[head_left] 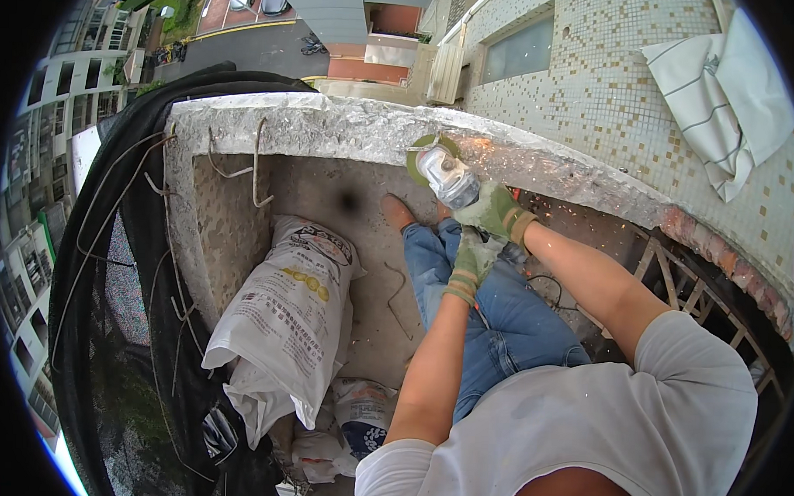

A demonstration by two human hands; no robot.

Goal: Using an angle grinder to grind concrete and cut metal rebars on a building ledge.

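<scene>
An angle grinder [453, 176] with a silvery head is held over the inner edge of a broken concrete wall top [349, 115]. Its greenish disc [420, 155] meets the concrete near a short bent rebar stub, and orange sparks [484, 146] fly off to the right. My right hand [500, 214], in a green and grey work glove, closes around the grinder body just behind the head. Gripping its rear part, nearer to me, is my left hand [473, 261] in a matching glove. The gloves hide most of the tool's body.
Bent rebar [258, 164] sticks out of the wall at left. A stuffed white woven sack [285, 310] leans by my legs, with smaller bags [361, 413] behind. Black netting [106, 316] drapes over the left side. A metal lattice [693, 289] stands right. Beyond the wall lies a street far below.
</scene>
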